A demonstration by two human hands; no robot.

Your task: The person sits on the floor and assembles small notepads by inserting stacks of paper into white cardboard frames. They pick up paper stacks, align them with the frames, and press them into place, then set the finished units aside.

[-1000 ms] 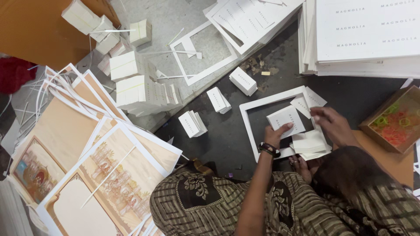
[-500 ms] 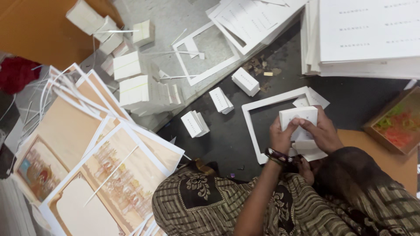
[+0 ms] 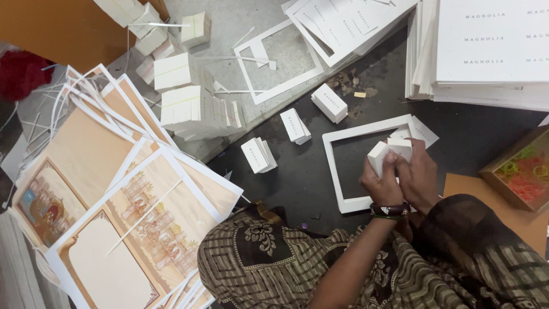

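1. Printed sheets (image 3: 108, 217), cream with ornate pictures and white borders, fanned out at far left
2. Bundles of small white cards (image 3: 194, 109), heaped on the grey floor beside the sheets
3. Three loose card packs (image 3: 259, 155), lying on the dark mat
4. White card frame (image 3: 334, 171), flat on the mat under both hands
5. Left hand (image 3: 382, 186), bangle at wrist, fingers clasped on a small stack of white cards (image 3: 389, 151) held above the frame
6. Right hand (image 3: 420, 174), fingers closed round the same stack
7. Tray of coloured rubber bands (image 3: 523, 171), at right edge
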